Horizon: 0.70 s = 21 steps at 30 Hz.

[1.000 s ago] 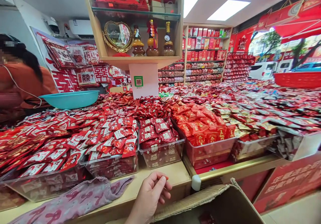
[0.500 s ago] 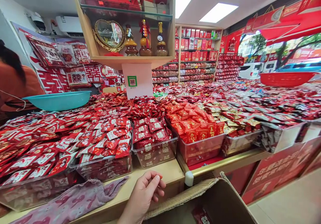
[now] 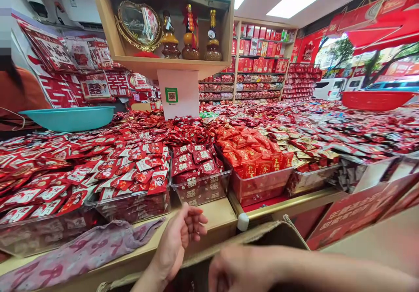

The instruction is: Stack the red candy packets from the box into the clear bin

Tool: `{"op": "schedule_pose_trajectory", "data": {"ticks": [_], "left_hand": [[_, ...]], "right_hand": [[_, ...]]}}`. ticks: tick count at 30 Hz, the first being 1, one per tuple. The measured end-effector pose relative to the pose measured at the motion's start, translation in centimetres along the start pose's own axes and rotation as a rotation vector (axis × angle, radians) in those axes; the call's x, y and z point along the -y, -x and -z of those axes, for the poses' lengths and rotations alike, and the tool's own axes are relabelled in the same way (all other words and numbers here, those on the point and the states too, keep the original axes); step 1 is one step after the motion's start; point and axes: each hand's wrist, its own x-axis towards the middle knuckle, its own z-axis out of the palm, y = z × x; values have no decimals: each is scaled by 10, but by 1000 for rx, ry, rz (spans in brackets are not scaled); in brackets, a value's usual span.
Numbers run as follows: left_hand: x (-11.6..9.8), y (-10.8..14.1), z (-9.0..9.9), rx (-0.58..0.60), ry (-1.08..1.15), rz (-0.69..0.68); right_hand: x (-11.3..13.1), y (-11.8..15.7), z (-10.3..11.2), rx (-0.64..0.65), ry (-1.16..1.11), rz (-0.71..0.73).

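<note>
My left hand (image 3: pixel 178 239) is raised over the near rim of a cardboard box (image 3: pixel 273 228), its fingers loosely bent and apart with no packet in them. Across the box reaches my right hand (image 3: pixel 242 266), knuckles up and blurred; its fingers point down and are mostly hidden. Just ahead of the left hand stands a clear plastic bin (image 3: pixel 199 194) of dark red packets (image 3: pixel 198 163) with white printed characters. To its right is another bin (image 3: pixel 262 187) heaped with bright red packets (image 3: pixel 250 156). The box's inside is dark and largely covered by my hands.
A pink patterned cloth (image 3: pixel 81 252) lies along the counter's front edge. A teal basin (image 3: pixel 70 119) rests on the packets at left, a red basin (image 3: pixel 378 101) at right. The display cabinet (image 3: pixel 173 65) overhangs the middle. Part of a person (image 3: pixel 24 89) shows at far left.
My right hand has come in from the right over the box. My left hand has shifted slightly up and left, and its fingers have loosened. The view has tilted down a little.
</note>
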Motion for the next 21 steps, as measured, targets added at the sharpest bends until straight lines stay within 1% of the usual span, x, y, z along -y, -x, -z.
{"op": "schedule_pose_trajectory", "data": {"ticks": [1, 2, 4, 6, 7, 9, 11, 12, 14, 16, 19, 21], "left_hand": [[-2, 1, 1, 20, 51, -17], [-3, 3, 1, 45, 82, -35], [-1, 5, 1, 71, 66, -87], [5, 5, 1, 35, -53, -162], [8, 5, 0, -2, -142, -195], [15, 2, -2, -113, -280, -224], [19, 0, -5, -177, -322, -228], [19, 0, -6, -183, -319, -229], [19, 0, -8, -181, -325, -245], [17, 2, -9, -205, -359, -252], [16, 6, -10, -267, -409, -242], [16, 7, -13, -317, -413, -222]], "right_hand": [[5, 4, 11, -17, -81, -2], [10, 7, 21, -69, -153, 17], [16, 8, 38, -249, -234, 102], [16, 2, 46, -425, -280, 193], [14, -4, 47, -499, -332, 231], [7, -19, 42, -644, -475, 298], [0, -34, 34, -790, -591, 318], [-2, -41, 29, -840, -613, 308], [-5, -49, 22, -896, -572, 272], [-5, -51, 18, -964, -459, 256], [-2, -49, 20, -1077, -301, 238], [0, -48, 22, -1122, -265, 230]]}}
